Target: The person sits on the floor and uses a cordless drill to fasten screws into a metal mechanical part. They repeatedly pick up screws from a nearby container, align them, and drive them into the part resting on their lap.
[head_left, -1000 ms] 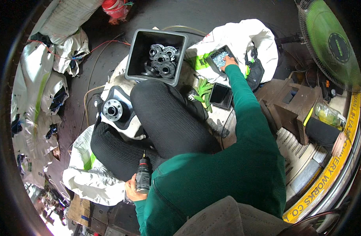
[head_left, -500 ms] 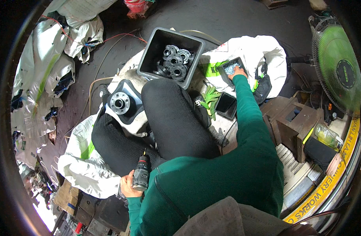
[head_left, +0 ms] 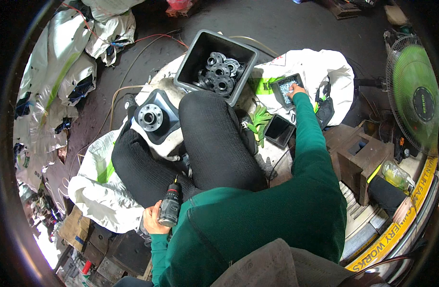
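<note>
My left hand is wrapped round a grey and black cordless drill, held upright beside my lap with its thin bit pointing away from me. At the far right, my right hand reaches into a small black tray of small silvery pieces, probably screws. Its fingers are bunched together; whatever they pinch is too small to make out. Between my legs a round grey flanged hub with a ring of holes rests on a dark, four-cornered base.
Ahead, a black bin contains several flanged metal parts. Beside my right knee are a green glove and a second black tray. A green fan and a brown metal block stand right; white sacks lie left.
My right hand has shifted slightly within the tray, showing more of the small pieces. The whole view has moved a little; my left hand still grips the drill.
</note>
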`<action>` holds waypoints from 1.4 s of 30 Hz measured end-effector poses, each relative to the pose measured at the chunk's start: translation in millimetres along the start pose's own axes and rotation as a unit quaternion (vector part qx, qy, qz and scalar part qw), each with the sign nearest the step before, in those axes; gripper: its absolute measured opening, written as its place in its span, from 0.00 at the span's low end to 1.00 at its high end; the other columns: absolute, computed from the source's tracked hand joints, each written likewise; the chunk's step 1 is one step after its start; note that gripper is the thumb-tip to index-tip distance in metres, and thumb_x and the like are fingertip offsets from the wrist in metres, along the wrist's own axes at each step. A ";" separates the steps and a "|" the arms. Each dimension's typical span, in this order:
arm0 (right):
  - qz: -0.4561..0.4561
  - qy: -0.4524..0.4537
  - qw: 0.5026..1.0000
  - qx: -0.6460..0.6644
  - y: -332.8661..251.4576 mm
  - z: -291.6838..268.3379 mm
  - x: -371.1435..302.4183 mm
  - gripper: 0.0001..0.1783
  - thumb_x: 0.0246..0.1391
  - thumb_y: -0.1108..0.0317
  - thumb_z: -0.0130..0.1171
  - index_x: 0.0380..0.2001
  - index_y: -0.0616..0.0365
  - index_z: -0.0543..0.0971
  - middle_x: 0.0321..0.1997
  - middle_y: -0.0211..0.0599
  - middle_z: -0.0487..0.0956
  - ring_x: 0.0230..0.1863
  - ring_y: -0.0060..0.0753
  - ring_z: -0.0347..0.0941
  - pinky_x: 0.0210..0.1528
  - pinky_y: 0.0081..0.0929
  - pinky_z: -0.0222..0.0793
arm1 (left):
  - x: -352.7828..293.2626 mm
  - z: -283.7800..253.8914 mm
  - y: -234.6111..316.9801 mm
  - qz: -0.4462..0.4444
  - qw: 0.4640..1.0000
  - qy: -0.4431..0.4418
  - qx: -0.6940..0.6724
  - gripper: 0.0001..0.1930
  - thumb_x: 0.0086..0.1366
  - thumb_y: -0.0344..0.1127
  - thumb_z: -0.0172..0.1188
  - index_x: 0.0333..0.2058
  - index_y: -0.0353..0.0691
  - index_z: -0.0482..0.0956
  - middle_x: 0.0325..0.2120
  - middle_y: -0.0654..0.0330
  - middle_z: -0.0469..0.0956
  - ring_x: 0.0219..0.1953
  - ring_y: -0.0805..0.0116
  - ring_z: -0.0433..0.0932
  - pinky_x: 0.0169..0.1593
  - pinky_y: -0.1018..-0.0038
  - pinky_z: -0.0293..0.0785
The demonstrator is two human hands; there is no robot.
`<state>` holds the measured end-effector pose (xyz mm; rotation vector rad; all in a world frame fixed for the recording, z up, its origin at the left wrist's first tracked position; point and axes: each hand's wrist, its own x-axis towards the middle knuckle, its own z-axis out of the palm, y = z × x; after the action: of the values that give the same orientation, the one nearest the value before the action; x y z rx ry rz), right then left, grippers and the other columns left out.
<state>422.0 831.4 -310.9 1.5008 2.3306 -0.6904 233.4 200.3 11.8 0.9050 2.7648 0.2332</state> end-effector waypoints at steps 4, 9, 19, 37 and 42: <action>-0.017 0.043 0.998 -0.050 -1.3 3.6 0.7 0.22 0.36 0.58 0.68 0.36 0.51 0.74 0.38 0.41 0.79 0.42 0.44 0.75 0.46 0.39 0.69 | 0.8 -2.0 1.1 0.011 1.000 -0.006 0.007 0.25 0.39 0.33 0.63 0.42 0.48 0.77 0.27 0.59 0.69 0.31 0.59 0.71 0.36 0.67 0.69; -0.003 0.015 0.998 -0.056 -7.2 -1.7 -1.1 0.17 0.40 0.61 0.63 0.36 0.48 0.74 0.36 0.42 0.79 0.42 0.46 0.74 0.46 0.40 0.69 | -1.0 -0.7 2.6 -0.011 1.000 -0.008 0.003 0.26 0.38 0.33 0.64 0.43 0.48 0.77 0.26 0.59 0.69 0.31 0.60 0.71 0.36 0.67 0.69; 0.144 0.077 0.867 0.471 13.5 13.7 3.0 0.14 0.42 0.65 0.60 0.35 0.53 0.74 0.27 0.33 0.77 0.22 0.26 0.72 0.24 0.25 0.68 | -3.4 4.0 -2.7 0.006 1.000 -0.006 0.012 0.27 0.37 0.34 0.64 0.43 0.49 0.76 0.27 0.60 0.69 0.31 0.59 0.71 0.36 0.67 0.69; 0.127 0.002 0.513 0.849 10.4 15.0 -5.4 0.13 0.56 0.70 0.47 0.45 0.58 0.69 0.29 0.36 0.73 0.26 0.31 0.71 0.33 0.37 0.74 | -12.4 5.3 -2.4 0.011 1.000 -0.002 0.007 0.29 0.36 0.30 0.63 0.44 0.49 0.76 0.28 0.60 0.68 0.33 0.58 0.71 0.38 0.66 0.69; 0.132 0.047 0.505 0.851 2.7 11.7 -12.5 0.13 0.55 0.74 0.49 0.45 0.59 0.70 0.30 0.37 0.74 0.30 0.30 0.73 0.33 0.32 0.75 | -15.5 6.2 -4.2 0.010 1.000 0.007 -0.002 0.29 0.36 0.30 0.63 0.44 0.49 0.76 0.29 0.59 0.68 0.33 0.58 0.71 0.38 0.66 0.70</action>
<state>429.4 816.5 -315.5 2.1193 0.6028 -3.2362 244.9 188.1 7.4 0.9326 2.7679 0.2504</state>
